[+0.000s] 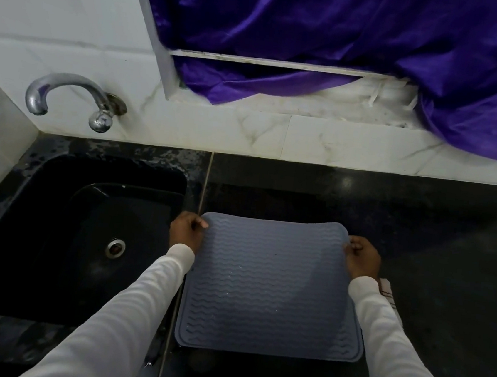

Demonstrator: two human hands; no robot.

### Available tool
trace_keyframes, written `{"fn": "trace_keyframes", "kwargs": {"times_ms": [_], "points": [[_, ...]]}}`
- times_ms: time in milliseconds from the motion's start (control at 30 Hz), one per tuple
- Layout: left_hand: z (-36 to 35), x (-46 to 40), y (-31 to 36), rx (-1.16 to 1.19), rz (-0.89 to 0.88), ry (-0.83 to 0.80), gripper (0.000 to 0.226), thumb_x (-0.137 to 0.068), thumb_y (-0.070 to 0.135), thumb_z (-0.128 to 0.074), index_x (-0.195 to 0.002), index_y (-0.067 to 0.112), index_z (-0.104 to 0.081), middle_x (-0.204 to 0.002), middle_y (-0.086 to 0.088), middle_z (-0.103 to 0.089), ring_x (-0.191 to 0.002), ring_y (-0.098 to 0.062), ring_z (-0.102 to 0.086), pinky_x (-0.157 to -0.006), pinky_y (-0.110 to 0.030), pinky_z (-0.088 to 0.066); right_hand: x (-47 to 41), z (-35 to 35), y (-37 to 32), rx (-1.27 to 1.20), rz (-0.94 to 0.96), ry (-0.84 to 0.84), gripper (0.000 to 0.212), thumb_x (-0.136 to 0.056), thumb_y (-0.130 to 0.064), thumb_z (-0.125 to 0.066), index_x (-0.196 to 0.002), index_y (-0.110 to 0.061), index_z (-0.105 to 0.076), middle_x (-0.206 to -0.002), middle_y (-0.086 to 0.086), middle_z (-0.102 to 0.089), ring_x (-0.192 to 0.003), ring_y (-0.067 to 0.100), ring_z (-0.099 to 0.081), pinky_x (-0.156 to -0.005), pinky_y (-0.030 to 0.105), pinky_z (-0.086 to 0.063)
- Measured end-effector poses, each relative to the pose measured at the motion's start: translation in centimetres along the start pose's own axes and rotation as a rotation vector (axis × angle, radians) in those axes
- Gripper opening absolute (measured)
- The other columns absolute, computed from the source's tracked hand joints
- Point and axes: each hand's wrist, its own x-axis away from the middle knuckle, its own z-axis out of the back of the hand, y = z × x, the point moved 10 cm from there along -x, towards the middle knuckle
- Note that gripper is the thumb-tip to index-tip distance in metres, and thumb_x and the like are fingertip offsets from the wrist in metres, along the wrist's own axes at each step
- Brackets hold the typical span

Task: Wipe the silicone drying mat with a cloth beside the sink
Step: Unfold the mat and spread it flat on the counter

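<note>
Pinching mat [270,286] far corners, left hand [187,231], right hand [362,257]

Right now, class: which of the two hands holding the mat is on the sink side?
The left hand, gripping the mat's far left corner beside the sink; the right hand grips the opposite corner.

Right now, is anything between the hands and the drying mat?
No. The left hand and right hand already pinch the far corners of the grey silicone mat. Nothing lies on it.
</note>
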Motion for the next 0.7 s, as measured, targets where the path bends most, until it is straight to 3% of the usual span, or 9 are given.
{"fn": "trace_keyframes", "kwargs": {"times_ms": [233,367,500,633,700], "points": [[-0.4,-0.5,-0.2,0.026,-0.053,-0.012,0.039,-0.080,-0.011,-0.064,-0.074,0.027,-0.070,-0.093,-0.001,-0.068,-0.084,-0.019,-0.066,-0.083,-0.032,-0.056,0.2,0.0,-0.1,0.062,-0.019,0.057,0.011,-0.085,-0.007,-0.065,-0.095,-0.012,-0.070,-0.086,0.008,-0.067,-0.084,0.029,-0.062,-0.078,0.031,-0.046],[-0.9,-0.8,-0.4,0.038,-0.049,-0.038,0.033,-0.081,-0.008,-0.066,-0.076,0.024,-0.071,-0.095,-0.001,-0.069,-0.088,-0.020,-0.067,-0.084,-0.031,-0.055,-0.3,-0.2,0.5,0.176,0.006,0.034,0.015,-0.088,-0.013,-0.063,-0.101,-0.011,-0.069,-0.101,0.013,-0.068,-0.091,0.034,-0.063,-0.081,0.037,-0.050],[-1.3,-1.0,-0.7,0.088,0.057,-0.083,0.018,-0.085,0.001,-0.064,-0.085,0.017,-0.073,-0.096,-0.004,-0.068,-0.088,-0.021,-0.064,-0.075,-0.021,-0.054,0.1,-0.7,-0.1,0.332,0.073,0.018,0.029,-0.093,-0.019,-0.057,-0.120,-0.011,-0.060,-0.122,0.016,-0.053,-0.109,0.035,-0.052,-0.089,0.041,-0.044],[-2.0,0.8,1.5,-0.379,-0.289,-0.181,0.037,-0.088,0.015,-0.065,-0.125,0.018,-0.063,-0.136,-0.003,-0.052,-0.124,-0.024,-0.044,-0.105,-0.034,-0.041,2.2,-1.6,-1.9,0.557,0.267,0.022,0.043,-0.094,-0.028,-0.053,-0.134,-0.013,-0.046,-0.131,0.017,-0.044,-0.117,0.035,-0.040,-0.091,0.048,-0.045],[-2.7,2.7,1.8,-0.486,-0.427,-0.199,0.050,-0.090,0.024,-0.064,-0.138,0.017,-0.052,-0.147,-0.004,-0.043,-0.132,-0.028,-0.036,-0.109,-0.041,-0.038,3.8,-2.8,-3.1,0.617,0.411,0.013,0.047,-0.094,-0.031,-0.052,-0.136,-0.012,-0.045,-0.136,0.017,-0.044,-0.120,0.035,-0.040,-0.094,0.050,-0.045]]}}
